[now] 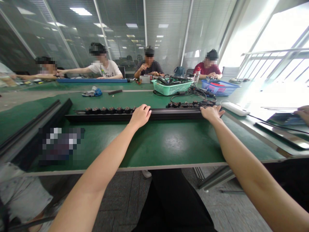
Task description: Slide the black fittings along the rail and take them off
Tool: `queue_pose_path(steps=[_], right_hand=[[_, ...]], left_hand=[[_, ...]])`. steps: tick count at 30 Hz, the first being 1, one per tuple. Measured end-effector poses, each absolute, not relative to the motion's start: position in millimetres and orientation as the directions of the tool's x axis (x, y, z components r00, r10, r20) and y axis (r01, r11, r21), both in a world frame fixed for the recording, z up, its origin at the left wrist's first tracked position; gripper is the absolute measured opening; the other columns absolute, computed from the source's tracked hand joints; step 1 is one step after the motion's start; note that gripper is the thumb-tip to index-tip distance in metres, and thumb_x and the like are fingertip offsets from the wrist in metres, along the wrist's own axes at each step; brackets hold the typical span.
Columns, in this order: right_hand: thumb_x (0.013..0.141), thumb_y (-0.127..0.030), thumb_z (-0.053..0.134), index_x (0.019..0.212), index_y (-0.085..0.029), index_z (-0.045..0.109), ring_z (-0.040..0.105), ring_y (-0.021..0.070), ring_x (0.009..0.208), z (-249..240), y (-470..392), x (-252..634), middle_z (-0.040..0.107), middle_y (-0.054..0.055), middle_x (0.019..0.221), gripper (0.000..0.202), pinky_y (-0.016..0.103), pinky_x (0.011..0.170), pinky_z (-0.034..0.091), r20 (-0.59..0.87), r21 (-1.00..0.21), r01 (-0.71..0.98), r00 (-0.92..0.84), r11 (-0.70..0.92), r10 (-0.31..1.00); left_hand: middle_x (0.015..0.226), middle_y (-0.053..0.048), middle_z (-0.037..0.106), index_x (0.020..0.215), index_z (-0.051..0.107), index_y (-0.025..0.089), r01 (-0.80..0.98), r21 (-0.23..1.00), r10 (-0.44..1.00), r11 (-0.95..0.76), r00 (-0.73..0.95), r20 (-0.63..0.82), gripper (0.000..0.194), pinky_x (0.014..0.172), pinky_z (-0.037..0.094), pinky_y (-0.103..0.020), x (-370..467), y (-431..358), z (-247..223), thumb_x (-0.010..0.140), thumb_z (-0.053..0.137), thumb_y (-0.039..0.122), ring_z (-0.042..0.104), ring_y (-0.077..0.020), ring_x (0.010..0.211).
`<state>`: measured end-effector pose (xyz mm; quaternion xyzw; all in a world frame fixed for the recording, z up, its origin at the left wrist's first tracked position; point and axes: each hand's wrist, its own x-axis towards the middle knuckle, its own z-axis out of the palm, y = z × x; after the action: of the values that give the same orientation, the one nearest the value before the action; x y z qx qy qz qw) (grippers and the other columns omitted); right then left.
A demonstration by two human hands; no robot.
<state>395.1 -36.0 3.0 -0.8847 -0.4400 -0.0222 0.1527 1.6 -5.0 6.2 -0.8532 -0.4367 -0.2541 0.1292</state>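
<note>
A long black rail (108, 118) lies across the green table, running left to right. My left hand (141, 115) rests on its middle part, fingers bent over the top edge and pressed together. Near the rail's right end is my right hand (212, 112), its fingers spread and its thumb side touching the rail. Behind the rail's left half stands a row of small dark round parts (111, 110). More dark parts (184, 104) lie in a cluster behind its right half, close to my right hand.
More long black rails (41, 138) lie slanting at the left. Behind are a green basket (171, 89) of cables and a blue basket (220, 89). A white power strip (235, 109) is at the right. Several people sit across the table; another person's hand (303, 113) is at the far right.
</note>
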Motion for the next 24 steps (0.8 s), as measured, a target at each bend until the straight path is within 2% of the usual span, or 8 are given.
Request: queue_pose_path(steps=[6,16,24], right_hand=[[0.105,-0.052,0.034,0.148,-0.002,0.06,0.021,0.0413,0.155,3.2,-34.2,397.8,0.035,0.029,0.165,0.071,0.063,0.122,0.022,0.152,-0.248,0.781,0.616,-0.574,0.773],[0.104,-0.053,0.036,0.144,-0.002,0.064,0.026,0.0435,0.152,0.6,-33.5,399.7,0.04,0.031,0.161,0.07,0.067,0.119,0.025,0.18,-0.264,0.782,0.615,-0.565,0.768],[0.101,-0.053,0.045,0.135,-0.001,0.07,0.031,0.0477,0.147,0.7,-35.7,403.7,0.046,0.035,0.152,0.067,0.068,0.115,0.029,0.227,-0.238,0.801,0.596,-0.55,0.77]], left_hand=[[0.132,-0.016,0.064,0.135,0.065,0.015,0.813,-0.003,0.682,-0.582,0.49,0.543,0.041,0.108,0.051,-0.045,1.2,-3.4,5.1,0.108,0.039,0.032,0.065,-0.0297,0.119],[0.133,-0.015,0.065,0.134,0.065,0.014,0.814,-0.013,0.679,-0.58,0.493,0.544,0.041,0.108,0.051,-0.043,1.1,-2.2,4.8,0.108,0.039,0.031,0.065,-0.0293,0.119],[0.133,-0.015,0.064,0.134,0.065,0.015,0.813,-0.007,0.682,-0.582,0.492,0.541,0.04,0.107,0.051,-0.044,1.0,-2.7,5.0,0.108,0.038,0.032,0.065,-0.0296,0.118]])
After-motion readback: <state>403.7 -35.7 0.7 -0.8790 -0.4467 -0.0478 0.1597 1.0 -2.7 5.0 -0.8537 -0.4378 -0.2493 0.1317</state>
